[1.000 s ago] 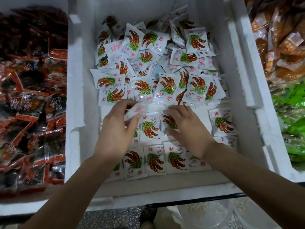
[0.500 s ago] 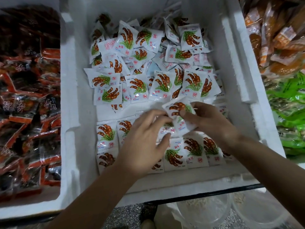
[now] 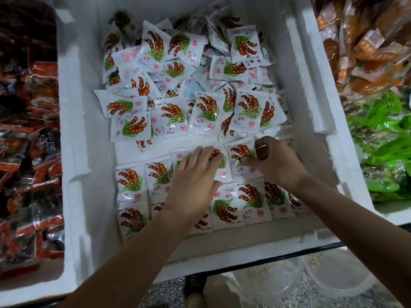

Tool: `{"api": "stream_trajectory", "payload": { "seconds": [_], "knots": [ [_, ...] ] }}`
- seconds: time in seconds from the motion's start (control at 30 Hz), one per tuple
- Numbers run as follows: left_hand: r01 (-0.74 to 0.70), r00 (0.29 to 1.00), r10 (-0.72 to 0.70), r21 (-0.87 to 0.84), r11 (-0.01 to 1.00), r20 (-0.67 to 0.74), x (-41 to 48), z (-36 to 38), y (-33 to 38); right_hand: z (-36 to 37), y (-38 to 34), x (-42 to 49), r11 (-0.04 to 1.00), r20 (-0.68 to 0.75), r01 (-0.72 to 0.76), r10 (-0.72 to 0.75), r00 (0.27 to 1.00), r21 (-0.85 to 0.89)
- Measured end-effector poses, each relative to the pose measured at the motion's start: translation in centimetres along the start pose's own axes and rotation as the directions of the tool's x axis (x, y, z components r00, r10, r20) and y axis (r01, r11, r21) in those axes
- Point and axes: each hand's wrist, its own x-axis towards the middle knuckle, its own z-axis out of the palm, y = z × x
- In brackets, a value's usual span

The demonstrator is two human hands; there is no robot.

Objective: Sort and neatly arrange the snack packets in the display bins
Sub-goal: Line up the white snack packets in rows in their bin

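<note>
My right hand (image 3: 275,163) pinches a white packet (image 3: 239,156) by its right edge, thumb under and fingers curled over, so that I can lay it down flat without creasing it. My left hand (image 3: 195,174) lies spread with straight fingers on the packets just beside it. I judge that this pins the neighbours so they do not slide as the new one goes in edge to edge.

The held packet is in the middle of the white foam bin (image 3: 75,152), at the right end of the second of the tidy rows (image 3: 133,185) that fill its near part. Behind them the loose heap (image 3: 189,90) lies unsorted, faces turned every way, ready to be drawn from.

Every packet shows brown pods on green leaves and a round red seal with one Chinese character. On a front-row packet (image 3: 244,201) small blue letters seem to read "Jing Dian"; the finer print is too small to read. The red and black packets (image 3: 29,152) on the left carry white brush characters I cannot make out, and the orange packets (image 3: 367,41) and green packets (image 3: 384,152) on the right are too blurred
</note>
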Motion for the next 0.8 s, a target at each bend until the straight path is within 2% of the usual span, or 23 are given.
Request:
{"api": "stream_trajectory", "payload": {
  "seconds": [0.17, 0.33, 0.4, 0.47, 0.53, 0.67, 0.73, 0.8],
  "knots": [
    [-0.023, 0.999, 0.022, -0.01, 1.0, -0.038, 0.0, 0.3, 0.0, 0.5, -0.1, -0.7, 0.999, -0.029, 0.042, -0.042, 0.999, 0.006],
    [-0.038, 0.997, 0.037, -0.002, 0.999, -0.064, -0.1, 0.6, -0.1, -0.3, 0.1, -1.5, 0.974, -0.077, 0.14, -0.156, 0.985, -0.179],
    [-0.047, 0.996, 0.046, -0.003, 0.999, -0.077, -0.1, 0.6, -0.2, -0.8, 0.0, -1.4, 0.948, -0.144, 0.252, -0.282, 0.949, -0.192],
    [-0.051, 0.995, 0.052, 0.014, 0.999, -0.086, -0.1, 0.6, -0.2, -1.7, -0.5, -0.5, 0.891, -0.223, 0.368, -0.428, 0.876, -0.267],
    [-0.056, 0.994, 0.059, 0.034, 0.998, -0.091, 0.1, 0.5, 0.1, -2.6, -1.3, 1.0, 0.842, -0.239, 0.387, -0.491, 0.838, -0.376],
    [-0.168, 0.978, 0.173, 0.049, 0.985, -0.119, 0.5, 1.0, 1.0, -3.2, -2.7, 4.2, 0.777, -0.097, 0.369, -0.478, 0.873, -0.51],
    [-0.22, 0.967, 0.224, 0.045, 0.975, -0.124, 0.7, 1.4, 1.5, -3.2, -3.1, 4.9, 0.779, -0.094, 0.33, -0.442, 0.892, -0.534],
    [-0.239, 0.96, 0.239, 0.014, 0.971, -0.148, 0.8, 1.8, 1.9, -3.2, -3.4, 5.2, 0.778, -0.131, 0.321, -0.455, 0.881, -0.54]
  ]
}}
